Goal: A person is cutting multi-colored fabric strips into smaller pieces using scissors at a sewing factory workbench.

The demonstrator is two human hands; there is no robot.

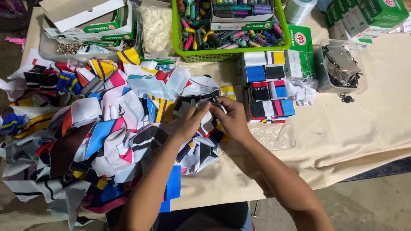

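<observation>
- Two hands meet near the middle of a cloth-covered table (pixel 355 128), both working one small fabric piece (pixel 208 114).
- Far left, flat green-and-white boxes (pixel 92 19) lie stacked over a clear tray of small metal parts (pixel 68 48).
- Left and near, a big heap of coloured scraps (pixel 85 132) spreads across the table, striped in blue, pink, yellow, black and white.
- Just right of the boxes, a bag of white buttons (pixel 156 25) stands at the far edge.
- At centre, the left hand (pixel 190 119) rests on the heap's right edge, fingers curled and pinched narrow on the fabric piece.
- Touching it, the right hand (pixel 233 117) pinches the same piece, with a thin dark tool (pixel 217 104) showing between its fingertips; what kind of tool, I cannot tell.
- Far behind the hands, a green basket (pixel 222 53) holds thread spools (pixel 231 32) of many colours.
- Just right of the hands, folded pieces sit in a neat stack (pixel 267 85).
- Under that stack, near side, lies a clear plastic bag (pixel 276 134).
- Farther right, a clear tub (pixel 342 68) holds dark metal clips.
- Far right corner, more green boxes (pixel 368 15) are piled.
</observation>
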